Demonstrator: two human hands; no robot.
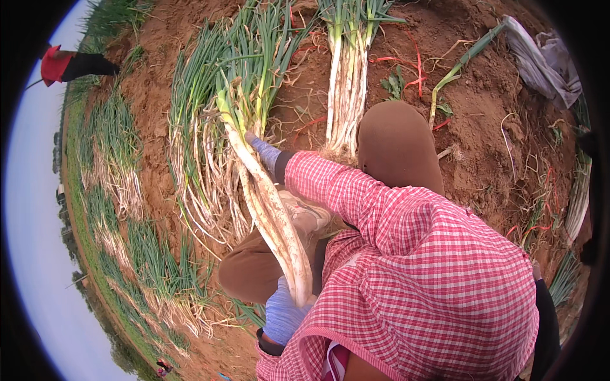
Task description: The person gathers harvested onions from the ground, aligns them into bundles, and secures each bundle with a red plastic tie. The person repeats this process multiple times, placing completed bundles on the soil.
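My left hand (286,307), in a blue knit glove, grips the white lower ends of a few thick green onion stalks (269,209). These slant across my bent knee, their leafy ends away from me. My right hand (259,144), in a blue-grey glove, is at the upper part of the same stalks, beside a loose pile of green onions (205,138). Its fingers are mostly hidden behind stalks and leaves, so its grip cannot be told. Under the held stalks, part of a light shoe (307,212) shows between my knees.
Another green onion bundle (348,90) lies by my other knee (400,145). Red ties (419,71) are strewn on the brown soil (481,100), near a white plastic sheet (538,59). Rows of onions (157,257) stretch away. A person in red (59,65) stands far off.
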